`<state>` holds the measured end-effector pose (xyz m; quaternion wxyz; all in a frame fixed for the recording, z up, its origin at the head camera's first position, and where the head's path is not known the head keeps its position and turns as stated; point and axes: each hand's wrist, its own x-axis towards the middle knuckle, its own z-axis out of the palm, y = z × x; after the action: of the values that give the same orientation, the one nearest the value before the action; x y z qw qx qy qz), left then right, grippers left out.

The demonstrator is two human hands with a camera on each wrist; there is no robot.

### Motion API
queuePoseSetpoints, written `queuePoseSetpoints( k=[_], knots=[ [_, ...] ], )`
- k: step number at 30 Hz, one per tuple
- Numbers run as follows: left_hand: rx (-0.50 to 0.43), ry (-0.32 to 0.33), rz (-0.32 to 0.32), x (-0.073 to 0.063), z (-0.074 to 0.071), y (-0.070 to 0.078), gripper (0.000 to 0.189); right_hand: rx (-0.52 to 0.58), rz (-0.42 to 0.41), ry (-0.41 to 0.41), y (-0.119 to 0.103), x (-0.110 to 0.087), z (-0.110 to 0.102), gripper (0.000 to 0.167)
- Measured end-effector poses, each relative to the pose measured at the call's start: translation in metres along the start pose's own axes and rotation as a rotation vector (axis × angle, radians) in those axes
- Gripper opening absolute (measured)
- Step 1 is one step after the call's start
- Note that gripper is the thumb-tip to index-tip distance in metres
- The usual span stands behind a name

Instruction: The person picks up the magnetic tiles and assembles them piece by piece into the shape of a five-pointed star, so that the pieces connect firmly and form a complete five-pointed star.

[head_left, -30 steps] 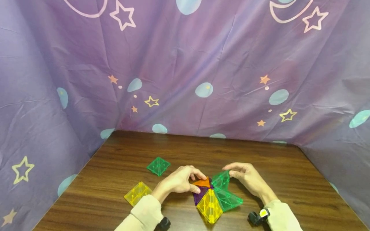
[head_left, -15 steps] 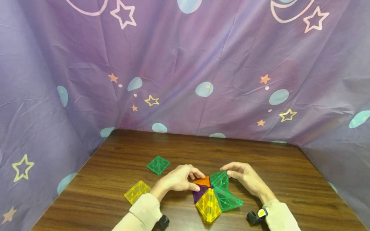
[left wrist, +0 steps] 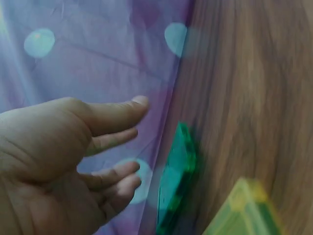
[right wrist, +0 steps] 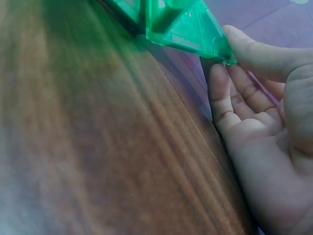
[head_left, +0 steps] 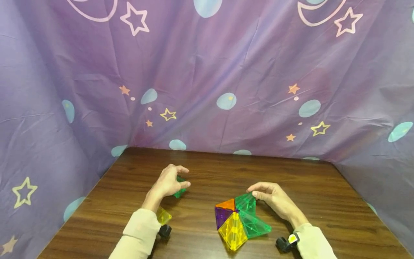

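My right hand [head_left: 273,198] pinches the outer corner of a green magnetic tile [head_left: 246,202], seen close up in the right wrist view [right wrist: 190,34]. That tile is part of a joined cluster with an orange tile [head_left: 227,204], a purple tile [head_left: 222,216], a yellow tile [head_left: 233,233] and another green tile [head_left: 257,225]. My left hand [head_left: 166,182], thumb and fingers spread apart, is over a loose green square tile [head_left: 179,192], partly hiding it. In the left wrist view nothing lies between its fingers, and the green tile [left wrist: 177,171] is apart from them.
A loose yellow tile [head_left: 164,216] lies on the brown wooden table [head_left: 207,176], partly hidden under the left forearm. A purple curtain [head_left: 194,72] with stars and dots hangs along the table's back and sides.
My left hand has let go of the orange and purple side of the cluster and moved left to the loose green tile. The right hand keeps its pinch on the green corner.
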<state>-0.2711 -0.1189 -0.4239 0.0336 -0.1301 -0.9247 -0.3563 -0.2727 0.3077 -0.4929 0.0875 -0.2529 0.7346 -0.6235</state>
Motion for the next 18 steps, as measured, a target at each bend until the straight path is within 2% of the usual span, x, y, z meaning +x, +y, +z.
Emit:
queuePoseSetpoints(
  k=[6, 9, 12, 13, 16, 18],
  knots=[
    [0.072, -0.044, -0.171, -0.004, -0.012, -0.009, 0.069, 0.002, 0.029, -0.001, -0.002, 0.0, -0.001, 0.027],
    [0.097, -0.068, -0.203, -0.002, -0.011, -0.014, 0.078, -0.037, 0.04, 0.001, -0.003, 0.0, -0.001, 0.025],
    [0.123, -0.061, -0.184, 0.005, -0.001, -0.026, 0.083, -0.092, 0.048, -0.008, -0.005, 0.0, 0.0, 0.023],
    [0.138, -0.055, -0.161, 0.01, 0.006, -0.035, 0.084, -0.099, 0.05, -0.013, -0.005, 0.001, 0.0, 0.023],
    [0.132, -0.047, -0.131, 0.016, 0.019, -0.041, 0.088, -0.074, 0.05, -0.022, -0.006, 0.002, 0.003, 0.026],
    [0.111, -0.036, -0.111, 0.019, 0.025, -0.04, 0.09, -0.063, 0.051, -0.008, -0.005, 0.003, 0.005, 0.031]
  ],
)
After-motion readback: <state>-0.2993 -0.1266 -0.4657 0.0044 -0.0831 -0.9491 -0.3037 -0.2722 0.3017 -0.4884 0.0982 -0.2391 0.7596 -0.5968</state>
